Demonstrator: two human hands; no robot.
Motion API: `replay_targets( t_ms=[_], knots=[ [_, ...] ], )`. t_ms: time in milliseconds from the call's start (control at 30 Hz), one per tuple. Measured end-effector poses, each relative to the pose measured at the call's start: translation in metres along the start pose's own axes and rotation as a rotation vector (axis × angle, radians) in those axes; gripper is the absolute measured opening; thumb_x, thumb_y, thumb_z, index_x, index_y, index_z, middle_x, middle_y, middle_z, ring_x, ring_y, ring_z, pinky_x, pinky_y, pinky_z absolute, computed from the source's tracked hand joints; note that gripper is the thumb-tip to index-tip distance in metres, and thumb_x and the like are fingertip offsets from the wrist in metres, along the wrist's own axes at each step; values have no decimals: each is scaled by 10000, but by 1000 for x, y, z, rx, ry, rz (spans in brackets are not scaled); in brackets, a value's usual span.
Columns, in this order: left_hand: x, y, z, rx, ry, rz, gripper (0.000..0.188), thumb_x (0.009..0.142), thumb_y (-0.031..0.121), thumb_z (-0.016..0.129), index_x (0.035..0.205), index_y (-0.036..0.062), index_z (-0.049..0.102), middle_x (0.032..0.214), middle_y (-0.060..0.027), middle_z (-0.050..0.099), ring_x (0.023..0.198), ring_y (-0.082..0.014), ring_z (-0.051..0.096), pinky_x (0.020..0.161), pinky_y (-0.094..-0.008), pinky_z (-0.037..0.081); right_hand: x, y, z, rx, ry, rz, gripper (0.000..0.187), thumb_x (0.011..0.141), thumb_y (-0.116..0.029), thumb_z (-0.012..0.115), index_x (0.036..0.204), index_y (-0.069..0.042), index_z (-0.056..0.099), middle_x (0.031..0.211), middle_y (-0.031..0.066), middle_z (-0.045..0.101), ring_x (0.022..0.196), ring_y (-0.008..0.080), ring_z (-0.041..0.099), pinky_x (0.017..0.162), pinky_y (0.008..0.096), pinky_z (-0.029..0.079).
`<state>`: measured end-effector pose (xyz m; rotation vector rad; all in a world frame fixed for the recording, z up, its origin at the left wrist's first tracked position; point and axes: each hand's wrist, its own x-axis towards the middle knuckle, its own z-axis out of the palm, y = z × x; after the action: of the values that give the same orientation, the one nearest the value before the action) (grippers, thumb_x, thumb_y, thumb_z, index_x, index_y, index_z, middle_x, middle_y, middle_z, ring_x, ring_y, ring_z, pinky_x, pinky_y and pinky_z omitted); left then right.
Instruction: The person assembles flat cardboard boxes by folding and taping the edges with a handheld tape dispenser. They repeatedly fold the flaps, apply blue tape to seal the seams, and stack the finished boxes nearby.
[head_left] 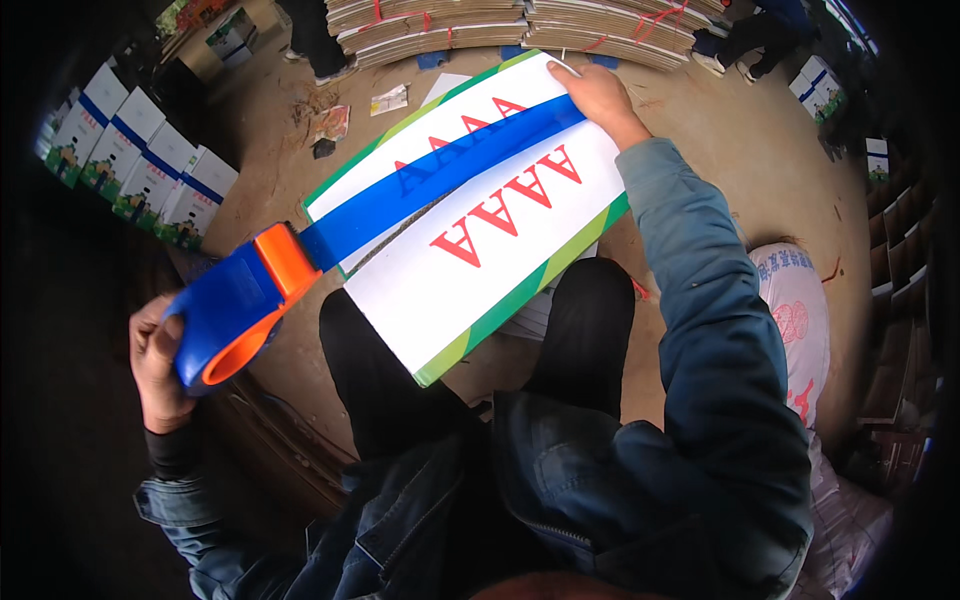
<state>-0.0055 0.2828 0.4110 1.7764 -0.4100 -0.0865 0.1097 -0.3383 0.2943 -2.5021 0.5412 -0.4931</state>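
Observation:
A white cardboard box [400, 300] with green edges and red print lies across my knees, its two top flaps meeting at a narrow dark gap. In my left hand [158, 360] is a blue and orange tape dispenser [228, 300], held off the box's near left end. A strip of blue packing tape [370, 205] stretches from the dispenser over the seam to the far right end. There my right hand [600, 100] grips the box edge, thumb on top by the tape's end. The fingers beneath are hidden.
Packed white boxes [145, 160] stand in a row at the left. Bundled flat cardboard [430, 30] is stacked at the back. A printed white sack [795, 320] sits by my right arm. Other people's legs [745, 45] show at the back right and back left.

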Motion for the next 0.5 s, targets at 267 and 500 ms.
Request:
replay_targets(
  t_ms=[267, 500],
  knots=[
    [-18, -67, 9, -85, 82, -71, 450, 919, 390, 715, 965, -57, 700, 764, 0, 632, 668, -66, 546, 660, -217, 435, -13, -14, 9, -229, 10, 2, 830, 911, -769, 487, 1302, -67, 697, 1133, 168, 755, 965, 305, 758, 872, 398, 575],
    [-32, -129, 10, -209, 63, -83, 444, 901, 401, 733, 881, -41, 692, 763, 13, 603, 689, -66, 525, 652, -226, 410, -10, -13, 7, -230, -35, -28, 930, 886, -791, 494, 1384, -14, 611, 1161, 209, 738, 1034, 321, 743, 923, 413, 563]
  ],
)
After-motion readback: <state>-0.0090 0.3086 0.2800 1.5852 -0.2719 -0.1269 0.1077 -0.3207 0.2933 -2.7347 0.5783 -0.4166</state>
